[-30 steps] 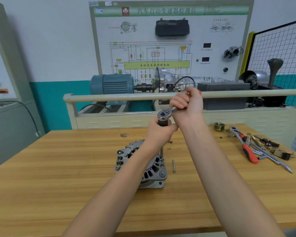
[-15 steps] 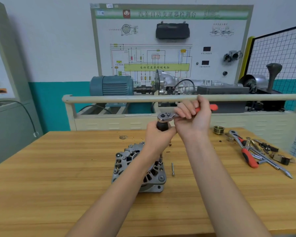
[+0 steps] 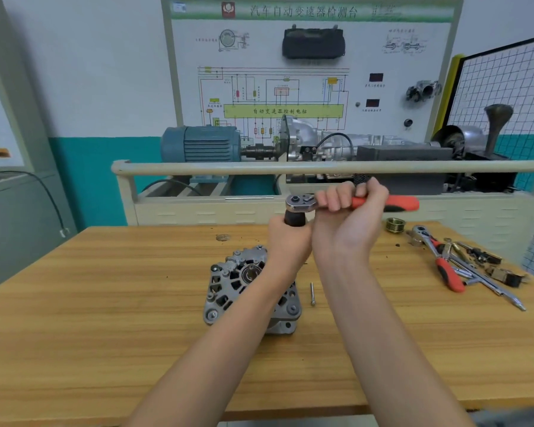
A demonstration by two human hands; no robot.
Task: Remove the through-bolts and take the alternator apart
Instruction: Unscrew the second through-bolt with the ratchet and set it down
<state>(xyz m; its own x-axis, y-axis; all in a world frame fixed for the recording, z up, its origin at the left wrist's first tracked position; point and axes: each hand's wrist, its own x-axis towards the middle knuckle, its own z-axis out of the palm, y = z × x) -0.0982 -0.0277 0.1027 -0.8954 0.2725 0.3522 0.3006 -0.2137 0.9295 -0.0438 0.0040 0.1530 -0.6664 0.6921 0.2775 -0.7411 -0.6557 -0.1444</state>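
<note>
a: what sits furthest left of the hands?

b: the alternator [image 3: 244, 288], standing on the wooden table [image 3: 105, 318] below and a little left of the left hand [image 3: 287, 241]. the left forearm crosses in front of it and hides its right side.

a: and that left hand?

b: its fingers are curled round a black grip [image 3: 294, 218] right under the head of the ratchet [image 3: 299, 202]. whatever runs down from there to the alternator is hidden behind the hand and wrist, so i cannot tell where it seats.

a: the right hand?

b: the right hand [image 3: 349, 220] touches the left one and is wrapped around the ratchet's red handle [image 3: 392, 204], which pokes out to the right, about level.

a: anything between the arms?

b: one loose bolt [image 3: 312, 292] lying on the table just right of the alternator, apart from it.

a: further right?

b: a brass-coloured threaded ring [image 3: 395, 224] near the right hand, then a second ratchet with a red handle [image 3: 441, 263] among a scatter of small tools [image 3: 487, 272], well apart from both hands.
</note>
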